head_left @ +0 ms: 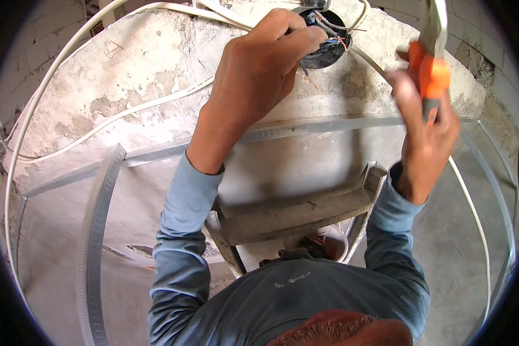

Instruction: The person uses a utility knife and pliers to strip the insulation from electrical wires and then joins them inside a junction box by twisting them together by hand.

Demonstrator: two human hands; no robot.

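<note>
A round black junction box (324,59) sits in the rough plastered wall at the top. Several stripped wires (337,40) with bare copper ends stick out of it. My left hand (262,66) reaches to the left side of the box, thumb and fingers pinched together at a wire; the fingertips partly hide what they grip. On the right, my right hand (424,130) is closed around pliers (434,75) with orange and dark handles. Their metal jaws point upward, apart from the box and blurred by motion.
White cables (106,121) loop across the wall at left, and another cable (473,207) hangs at right. Metal profiles (101,230) frame the area below. Beneath my arms are a ladder (294,216) and a white bucket (341,242) with things in it.
</note>
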